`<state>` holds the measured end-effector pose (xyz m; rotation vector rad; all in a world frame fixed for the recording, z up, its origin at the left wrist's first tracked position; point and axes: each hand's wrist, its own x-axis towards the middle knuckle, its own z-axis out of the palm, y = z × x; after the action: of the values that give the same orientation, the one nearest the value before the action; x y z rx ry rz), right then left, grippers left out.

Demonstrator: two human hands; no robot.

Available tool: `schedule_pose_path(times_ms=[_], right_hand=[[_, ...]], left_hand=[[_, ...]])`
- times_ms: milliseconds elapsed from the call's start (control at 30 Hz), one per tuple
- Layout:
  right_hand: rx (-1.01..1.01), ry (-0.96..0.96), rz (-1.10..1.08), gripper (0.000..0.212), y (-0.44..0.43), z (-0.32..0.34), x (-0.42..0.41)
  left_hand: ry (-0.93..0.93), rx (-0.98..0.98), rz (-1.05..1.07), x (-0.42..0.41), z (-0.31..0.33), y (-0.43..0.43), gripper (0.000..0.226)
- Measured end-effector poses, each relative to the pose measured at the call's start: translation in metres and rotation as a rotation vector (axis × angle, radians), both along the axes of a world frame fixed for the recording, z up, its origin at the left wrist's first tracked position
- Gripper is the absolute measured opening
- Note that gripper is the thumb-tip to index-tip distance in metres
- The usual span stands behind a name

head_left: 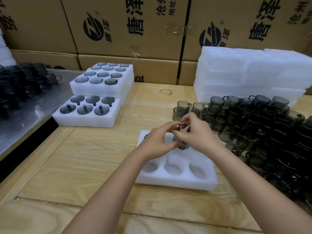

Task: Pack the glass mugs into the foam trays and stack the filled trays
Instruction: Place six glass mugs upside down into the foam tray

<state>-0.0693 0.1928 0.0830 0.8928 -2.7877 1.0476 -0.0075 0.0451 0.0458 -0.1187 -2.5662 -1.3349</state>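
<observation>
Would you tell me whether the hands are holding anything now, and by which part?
Both hold one glass mug over the foam tray: the right hand pinches near its handle loop, the left hand grips its side; exact contact hidden.

Pale wooden table [84, 166]. Front centre: white foam tray [177, 182], near row of wells empty. Left edge: filled tray [84, 121], with taller stack of filled trays [101, 89] just behind it. Right side: dense pile of smoky glass mugs [253, 132]. Back right: stack of white foam [244, 73], just behind the pile.
</observation>
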Motion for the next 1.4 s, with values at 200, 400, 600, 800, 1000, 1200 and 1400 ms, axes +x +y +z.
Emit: schedule_pose_path(times_ms=[200,400,600,800,1000,1200,1400], right_hand=[[0.054,-0.055,0.198,0.035,0.000,-0.002,-0.010],[-0.030,-0.095,0.305,0.029,-0.002,-0.006,-0.013],[0.036,-0.050,0.348,0.034,-0.007,-0.012,-0.012],[0.035,0.008,0.305,0.035,-0.005,-0.023,-0.010],[-0.082,-0.230,0.297,0.040,-0.007,-0.022,-0.018],[0.463,0.022,0.264,0.054,-0.028,-0.029,-0.018],[0.792,0.115,0.175,0.068,-0.028,-0.047,-0.009]], left_hand=[[0.012,0.021,0.096,0.002,0.002,-0.004,0.048],[0.077,-0.116,0.148,0.002,0.001,-0.002,0.055],[0.073,-0.222,0.152,-0.001,-0.002,-0.005,0.052],[0.027,-0.224,0.139,0.000,-0.008,-0.007,0.046],[-0.063,0.114,0.041,-0.003,0.006,-0.010,0.041],[-0.092,-0.352,0.055,-0.035,0.018,0.014,0.059],[-0.234,-0.551,0.001,-0.035,-0.005,0.015,0.044]])
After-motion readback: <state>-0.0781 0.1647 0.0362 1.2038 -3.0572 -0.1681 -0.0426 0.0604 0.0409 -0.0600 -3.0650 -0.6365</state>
